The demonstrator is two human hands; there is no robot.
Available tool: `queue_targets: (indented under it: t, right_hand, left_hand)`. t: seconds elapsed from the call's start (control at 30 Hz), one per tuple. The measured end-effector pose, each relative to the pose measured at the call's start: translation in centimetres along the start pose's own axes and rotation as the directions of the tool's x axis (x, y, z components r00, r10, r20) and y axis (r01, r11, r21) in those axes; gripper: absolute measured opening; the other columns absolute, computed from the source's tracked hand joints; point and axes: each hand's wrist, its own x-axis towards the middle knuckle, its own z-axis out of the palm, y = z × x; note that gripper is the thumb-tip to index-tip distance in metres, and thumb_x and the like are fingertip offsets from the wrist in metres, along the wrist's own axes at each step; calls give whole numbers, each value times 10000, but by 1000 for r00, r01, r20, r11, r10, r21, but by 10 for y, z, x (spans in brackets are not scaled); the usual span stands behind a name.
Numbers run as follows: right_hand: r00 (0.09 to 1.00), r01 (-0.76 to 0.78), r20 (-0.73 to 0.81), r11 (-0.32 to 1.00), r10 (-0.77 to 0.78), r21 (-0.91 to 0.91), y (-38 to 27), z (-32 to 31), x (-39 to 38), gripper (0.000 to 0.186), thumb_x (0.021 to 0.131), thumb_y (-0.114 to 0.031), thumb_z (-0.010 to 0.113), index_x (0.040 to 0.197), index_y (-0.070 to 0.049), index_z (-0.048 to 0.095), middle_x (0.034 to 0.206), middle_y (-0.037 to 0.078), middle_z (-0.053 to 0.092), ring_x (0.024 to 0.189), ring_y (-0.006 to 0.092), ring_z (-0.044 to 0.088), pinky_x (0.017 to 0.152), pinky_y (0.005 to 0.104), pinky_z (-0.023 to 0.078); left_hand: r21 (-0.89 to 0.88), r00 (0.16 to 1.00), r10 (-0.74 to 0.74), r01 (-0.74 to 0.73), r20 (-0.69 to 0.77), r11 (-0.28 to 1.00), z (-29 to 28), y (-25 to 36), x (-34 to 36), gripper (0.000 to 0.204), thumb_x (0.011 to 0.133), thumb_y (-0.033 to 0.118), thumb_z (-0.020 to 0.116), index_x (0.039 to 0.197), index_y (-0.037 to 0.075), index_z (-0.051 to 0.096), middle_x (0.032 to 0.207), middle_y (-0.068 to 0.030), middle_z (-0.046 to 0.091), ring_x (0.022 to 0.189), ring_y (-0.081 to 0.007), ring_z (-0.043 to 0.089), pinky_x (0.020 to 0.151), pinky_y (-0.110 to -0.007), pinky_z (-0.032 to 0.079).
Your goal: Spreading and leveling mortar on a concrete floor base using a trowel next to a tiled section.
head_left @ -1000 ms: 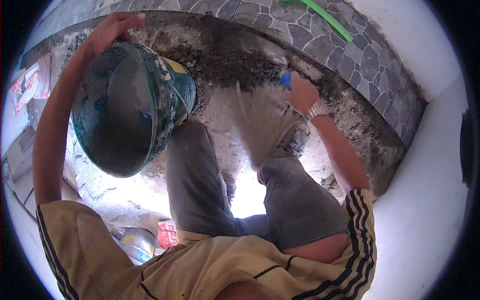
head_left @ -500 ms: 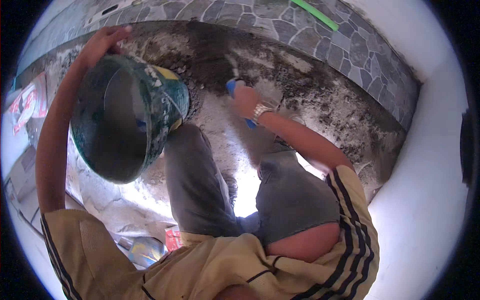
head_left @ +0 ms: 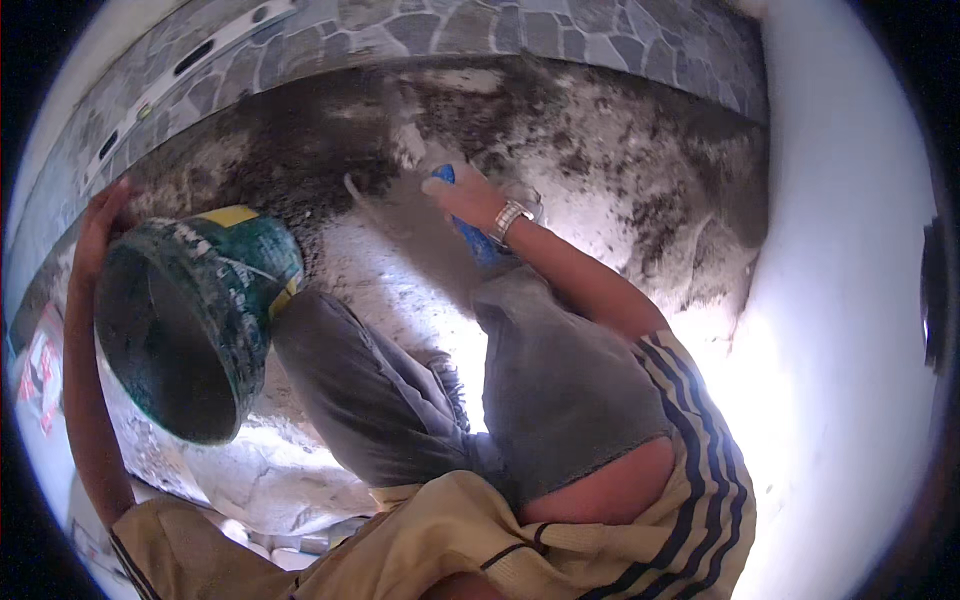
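A band of grey stone-patterned tiles with pale joints [head_left: 410, 32] bounds the work along the top, and a smooth white wall [head_left: 840, 250] closes it off on the right. Between them lies a strip of rough, dark-stained grey concrete [head_left: 610, 170]; its widest stretch beside the right forearm runs from that arm to the white wall. On the near side, two legs in grey trousers [head_left: 560, 375] hem in the arms, with a bright patch of glare between them.

A long pale spirit level with dark slots [head_left: 228, 38] lies across the tiles at upper left, beyond the left hand [head_left: 103, 218]. A dark green, mortar-smeared round bucket with a yellow patch [head_left: 258, 245] stands tilted, its mouth toward the person, between the left forearm and the left knee; it takes up the left side of the ground. A red-and-white printed sack [head_left: 42, 372] lies at the far left.

The left hand is at the bucket's upper rim, fingers stretched past it; whether they grip the rim I cannot tell. The right hand [head_left: 468, 198], with a pale metal-link watch [head_left: 510, 222] at its wrist, is closed around a blue-handled hand tool [head_left: 474, 240]. The handle shows on both sides of the fist, and the tool's far end, blurred, is over the dark-stained concrete just beyond the knuckles.
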Motion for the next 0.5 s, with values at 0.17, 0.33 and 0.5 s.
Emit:
queue_targets:
  t: [0.17,0.33,0.5]
  right_hand:
    - [926,-220,-70,683,370,696,85,-18,-38,355,862,-343,596,957,-3,566,795,90,611,718,171,614,585,334,503]
    - [829,-107,-44,235,558,966,95,-51,-104,216,868,-267,587,973,-83,541,640,-3,515,499,151,505,427,332,460]
    - [655,116,-172,127,735,985,141,-91,-167,168,845,-271,599,881,-129,517,617,-8,495,466,120,480,408,292,444]
  left_hand:
    - [-55,982,141,-149,-129,987,20,-9,11,516,888,505,546,1064,28,634,727,-40,587,654,-114,525,661,-256,427]
    - [78,975,220,-221,32,972,-15,-37,4,562,903,499,522,1201,25,574,986,-43,628,745,-122,529,740,-265,445]
    - [175,939,338,-323,-59,930,5,-28,14,501,943,414,482,1261,31,540,1154,-64,579,841,-137,530,788,-276,444]
